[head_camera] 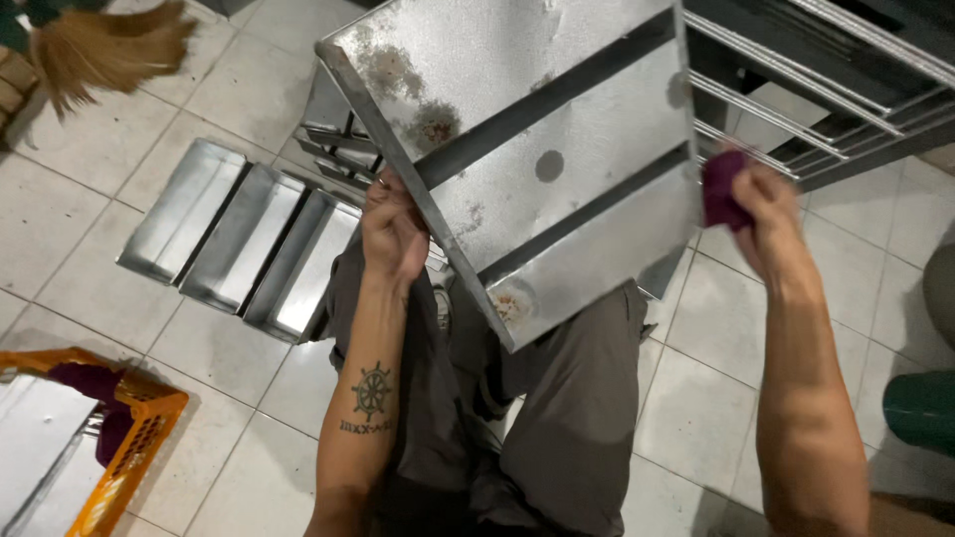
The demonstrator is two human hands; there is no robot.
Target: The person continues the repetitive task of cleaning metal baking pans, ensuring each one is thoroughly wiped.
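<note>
Head view: left hand [391, 234] fingers clench one upturned three-trough baking tray [537, 149], right hand [766, 214] fingers clutch one purple cloth [720, 191].

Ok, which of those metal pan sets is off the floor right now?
The large upturned pan set, held by the left hand while the right hand presses a purple cloth to it. The other set lies on the tiles.

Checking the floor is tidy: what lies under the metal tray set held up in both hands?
Under the raised tray set show grey-trousered legs, tiled floor and the end of more stacked metal trays. The left hand grips its edge. Whatever lies directly beneath is covered.
</note>
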